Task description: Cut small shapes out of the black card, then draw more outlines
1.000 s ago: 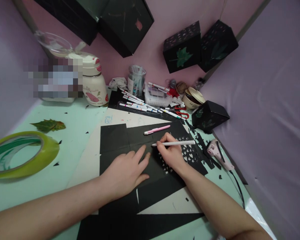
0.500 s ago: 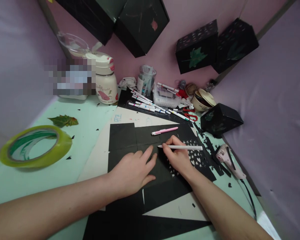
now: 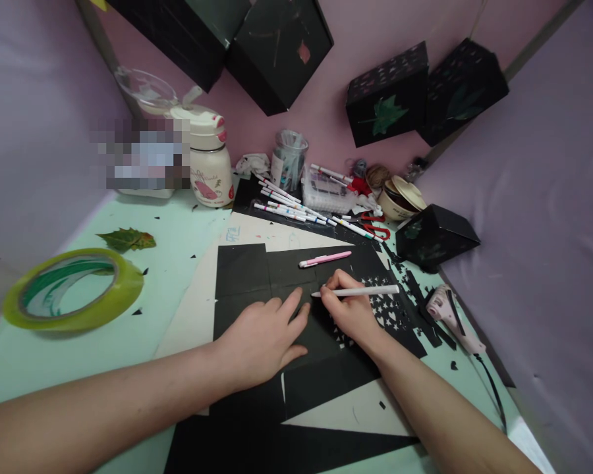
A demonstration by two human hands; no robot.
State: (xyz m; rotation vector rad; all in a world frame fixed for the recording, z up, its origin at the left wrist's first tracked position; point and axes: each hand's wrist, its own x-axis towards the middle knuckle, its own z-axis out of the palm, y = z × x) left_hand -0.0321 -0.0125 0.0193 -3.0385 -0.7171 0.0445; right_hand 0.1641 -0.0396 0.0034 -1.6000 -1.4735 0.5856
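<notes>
A folded sheet of black card (image 3: 240,271) lies in front of me, with star and heart cut-outs on its right part. My left hand (image 3: 264,339) rests flat on the card, fingers apart, holding nothing. In my right hand (image 3: 348,306) is a white pen (image 3: 375,290), gripped between thumb and fingers. The pen's tip points left and is at the card's surface, just right of my left fingertips. A pink pen (image 3: 325,259) lies on the card beyond my right hand.
A roll of tape (image 3: 128,289) and a leaf (image 3: 127,239) lie at left. Behind are a bottle (image 3: 211,171), markers (image 3: 289,212), a jar (image 3: 289,161) and scissors (image 3: 375,227). At right are a black box (image 3: 437,237) and a pink corded tool (image 3: 454,316). Black boxes (image 3: 388,95) hang above.
The white pen's tip has shifted very slightly down on the card, and its back end has risen a little. My left hand has stayed where it was.
</notes>
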